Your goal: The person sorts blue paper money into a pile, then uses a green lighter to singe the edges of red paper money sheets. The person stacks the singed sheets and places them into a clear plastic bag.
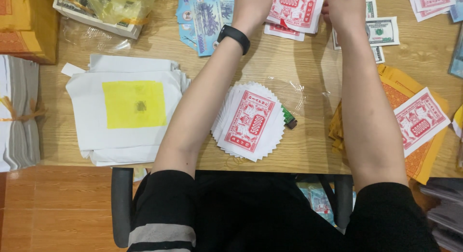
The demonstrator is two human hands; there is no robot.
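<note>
My left hand (251, 8) and my right hand (345, 11) reach to the far edge of the wooden table (308, 151). Both grip a small stack of red-and-white paper notes (295, 11) held between them. A black band (234, 37) circles my left wrist. Between my forearms, near the front edge, a fanned round pile of red-and-white notes (248, 121) lies flat. A small green and black lighter (288, 118) rests against its right side.
A stack of white sheets topped by a yellow square (130, 107) lies at left. Blue notes (205, 18) and green-grey notes (383, 30) lie at the back. Orange-yellow papers with one red note (419, 119) sit at right. Bundled grey paper (17, 112) is far left.
</note>
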